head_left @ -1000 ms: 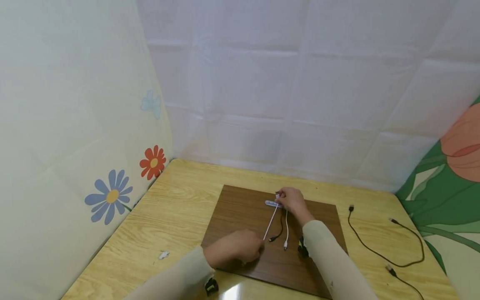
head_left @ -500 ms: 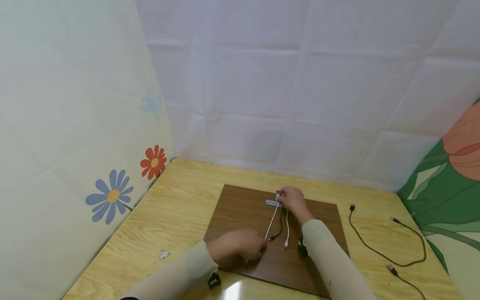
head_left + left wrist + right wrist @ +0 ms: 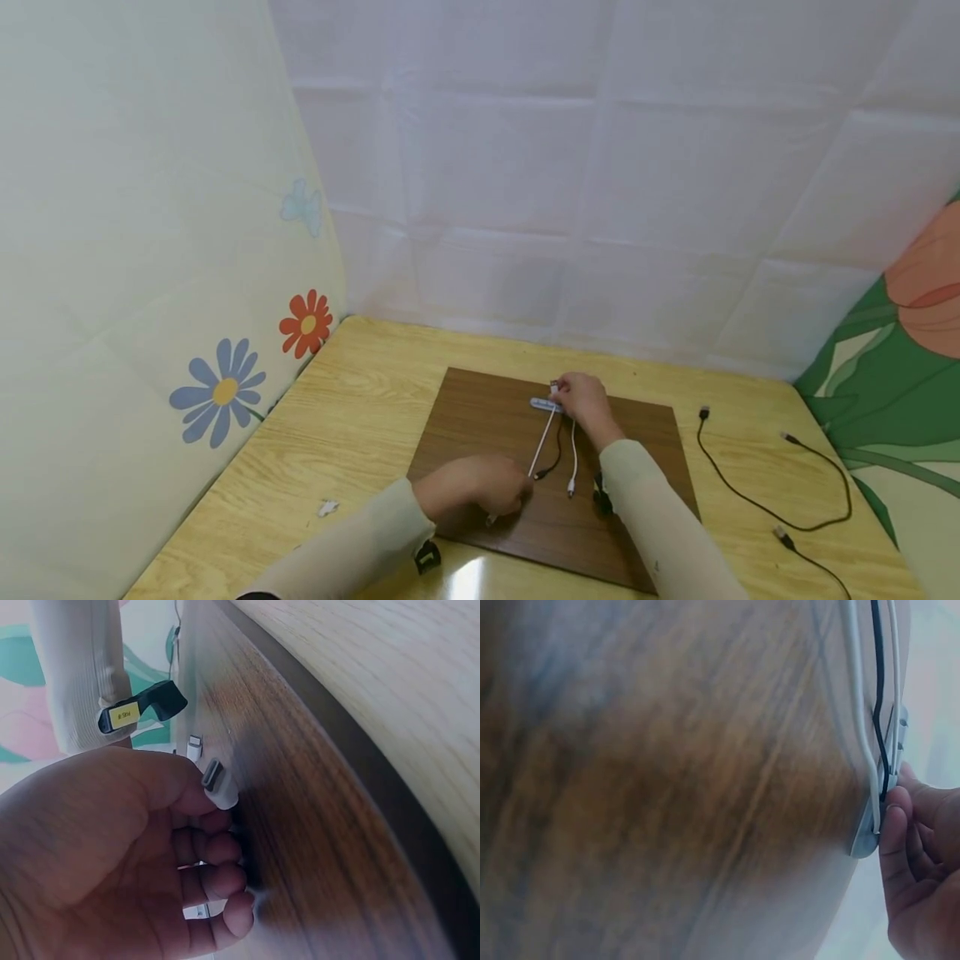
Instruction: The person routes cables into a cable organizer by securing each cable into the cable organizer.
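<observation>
In the head view, a white cable runs taut between my two hands over a dark brown board. My left hand, near the board's front left, holds its lower end with curled fingers; the white USB-C plug pokes out in the left wrist view. At the far side, my right hand pinches the cable's upper end near its USB plug. Beneath those fingertips lies a pale blue-grey cable clip strip, partly hidden. A short black cable and a second white cable hang from it.
The brown board lies on a yellow wood-grain table. Two black cables, one looped and one at the front edge, lie to the right. A white scrap is at left. Cloth walls stand behind and beside.
</observation>
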